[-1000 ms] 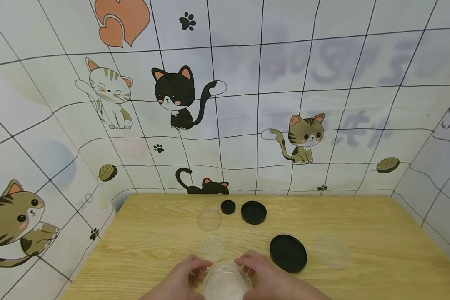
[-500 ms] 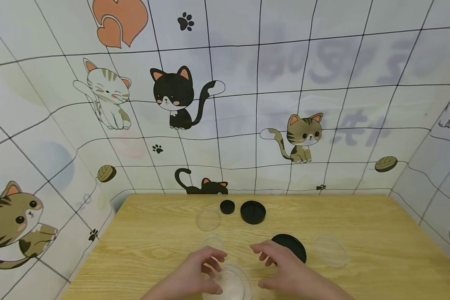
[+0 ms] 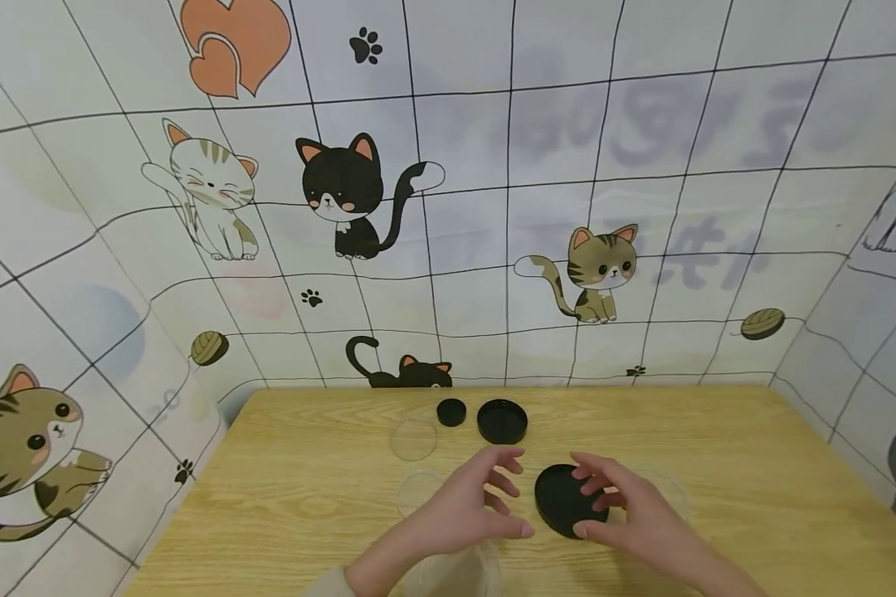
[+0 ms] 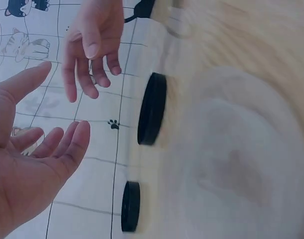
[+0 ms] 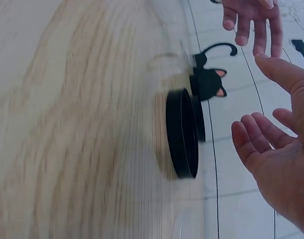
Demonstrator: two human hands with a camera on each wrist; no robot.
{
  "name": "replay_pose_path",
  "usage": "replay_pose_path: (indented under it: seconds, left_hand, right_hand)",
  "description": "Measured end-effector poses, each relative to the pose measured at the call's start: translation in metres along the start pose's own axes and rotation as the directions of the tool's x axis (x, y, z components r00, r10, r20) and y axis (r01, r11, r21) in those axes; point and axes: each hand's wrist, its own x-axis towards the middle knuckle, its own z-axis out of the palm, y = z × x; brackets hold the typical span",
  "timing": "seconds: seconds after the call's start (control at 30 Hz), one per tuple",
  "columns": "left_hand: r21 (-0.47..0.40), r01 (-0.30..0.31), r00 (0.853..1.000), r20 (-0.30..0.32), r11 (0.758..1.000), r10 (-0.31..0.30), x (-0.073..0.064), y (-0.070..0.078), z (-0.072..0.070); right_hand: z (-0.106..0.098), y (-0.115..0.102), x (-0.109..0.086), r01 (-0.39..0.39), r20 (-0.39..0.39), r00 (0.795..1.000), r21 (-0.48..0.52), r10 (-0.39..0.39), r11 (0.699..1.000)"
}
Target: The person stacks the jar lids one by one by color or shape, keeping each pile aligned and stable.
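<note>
My left hand (image 3: 470, 507) hovers with bent, spread fingers just left of a large round black lid (image 3: 560, 502). Over the lid's right side is my right hand (image 3: 638, 518), its thumb and fingers apart. In both wrist views the hands hang above the table and grip nothing. A clear round plastic container (image 3: 455, 574) stands below my left forearm at the bottom of the head view, partly hidden. It shows large and blurred in the left wrist view as a pale round container (image 4: 236, 154).
Farther back lie a small black lid (image 3: 451, 412) and a medium black lid (image 3: 503, 421). Clear discs rest on the wooden table (image 3: 306, 497): one far left (image 3: 414, 439), one nearer (image 3: 416, 491) behind my left wrist, one right (image 3: 672, 491) behind my right hand. A cat-print wall covering (image 3: 478, 249) rises behind.
Both hands have left the clear container and moved right and away from me, to the large black lid. The container stays on the table.
</note>
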Motion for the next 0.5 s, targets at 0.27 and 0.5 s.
replay_pose_path:
  seconds: [0.27, 0.5]
  left_hand:
    - [0.113, -0.051, 0.998, -0.042, 0.992, 0.056, 0.034, 0.004, 0.018]
    - [0.066, -0.051, 0.998, -0.032, 0.997, 0.053, 0.057, -0.004, 0.029]
  right_hand:
    - [-0.025, 0.023, -0.020, -0.050, -0.174, 0.984, -0.074, 0.037, 0.996]
    - [-0.044, 0.039, -0.031, -0.113, -0.251, 0.965, -0.116, 0.081, 0.987]
